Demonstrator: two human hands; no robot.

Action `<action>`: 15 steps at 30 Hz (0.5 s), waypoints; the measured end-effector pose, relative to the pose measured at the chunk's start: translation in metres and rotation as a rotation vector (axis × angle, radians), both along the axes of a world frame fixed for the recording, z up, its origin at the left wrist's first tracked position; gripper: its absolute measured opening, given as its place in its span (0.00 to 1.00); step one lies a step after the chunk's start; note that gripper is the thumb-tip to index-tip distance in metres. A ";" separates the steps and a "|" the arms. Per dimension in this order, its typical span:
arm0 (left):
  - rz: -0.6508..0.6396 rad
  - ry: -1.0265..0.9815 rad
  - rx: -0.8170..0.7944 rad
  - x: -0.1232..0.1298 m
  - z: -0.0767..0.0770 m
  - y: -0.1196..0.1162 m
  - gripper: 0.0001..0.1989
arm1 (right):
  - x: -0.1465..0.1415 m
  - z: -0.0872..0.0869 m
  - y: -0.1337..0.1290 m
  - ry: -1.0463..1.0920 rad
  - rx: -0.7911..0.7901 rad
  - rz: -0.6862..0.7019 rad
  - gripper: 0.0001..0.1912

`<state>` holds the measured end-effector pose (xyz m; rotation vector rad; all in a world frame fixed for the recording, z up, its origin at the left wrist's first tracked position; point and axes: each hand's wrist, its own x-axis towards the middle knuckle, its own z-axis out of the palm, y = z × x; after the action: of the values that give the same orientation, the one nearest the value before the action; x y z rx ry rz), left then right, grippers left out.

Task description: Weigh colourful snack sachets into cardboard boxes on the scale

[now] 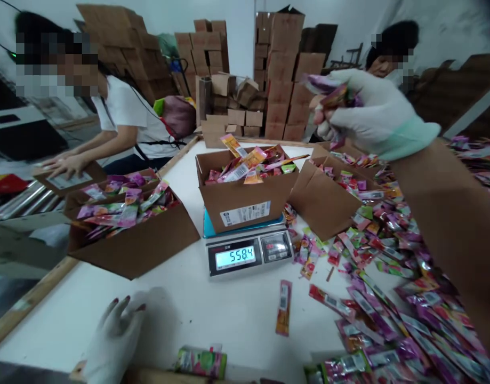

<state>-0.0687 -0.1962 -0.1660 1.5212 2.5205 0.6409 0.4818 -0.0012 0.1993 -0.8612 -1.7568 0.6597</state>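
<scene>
My right hand [364,109], in a white glove with bare fingertips, is raised at the upper right and closed around several candy sachets [328,88]. My left hand [114,336], gloved the same way with red nails showing, hovers or rests at the table's near left. Its fingers are loosely bent and apart, holding nothing. In the middle, a cardboard box [248,205] heaped with colourful sachets stands on a digital scale [248,253]. The display reads 558.4. A single orange and purple sachet [283,308] lies in front of the scale.
Left of the scale stands another filled box [136,242]. A tilted box [324,200] sits among a large spread of loose sachets [384,298] on the right. Two other people are beyond the table; one handles a box [72,178]. Stacked cartons [284,69] line the back.
</scene>
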 end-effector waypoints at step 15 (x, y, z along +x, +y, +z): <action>0.038 -0.075 -0.099 0.011 0.008 -0.003 0.37 | -0.013 -0.001 -0.008 -0.167 -0.022 -0.027 0.29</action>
<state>-0.0580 -0.1988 -0.1580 1.3939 2.4911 0.5574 0.4690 -0.0089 0.1985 -0.9775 -1.8857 0.6047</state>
